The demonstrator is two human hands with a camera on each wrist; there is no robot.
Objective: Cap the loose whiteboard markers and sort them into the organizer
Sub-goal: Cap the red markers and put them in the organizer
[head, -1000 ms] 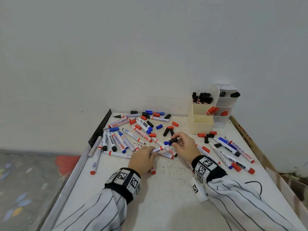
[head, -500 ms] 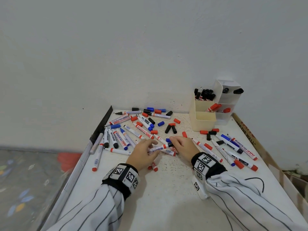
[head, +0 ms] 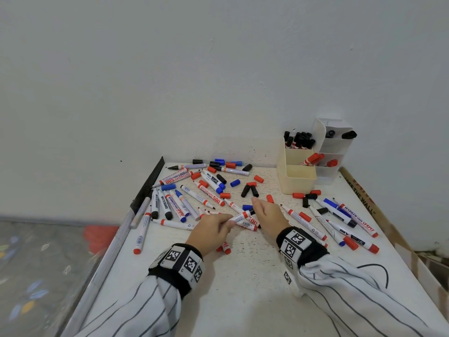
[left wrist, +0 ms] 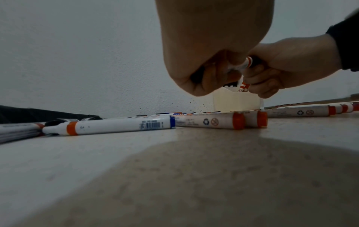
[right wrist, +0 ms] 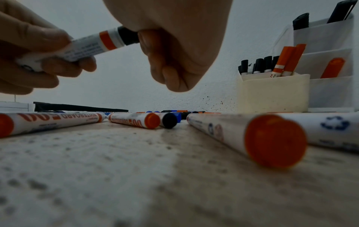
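We've got one marker point(head: 240, 216) held off the table point(head: 243, 288) between both hands, near the middle of the pile. Our left hand point(head: 209, 231) has its fingers curled round the white barrel, and our right hand point(head: 268, 215) is pinching the black cap point(right wrist: 128, 35) sitting on the marker's tip. Loose markers and caps in red, blue and black are scattered all around. The organizer point(head: 297, 181) stands at the back right by the wall, with black and red markers already standing in it.

Glossy smooth plastic markers point(right wrist: 87, 47) and organizer point(head: 297, 176) on a rough, speckled matt tabletop point(head: 243, 288).
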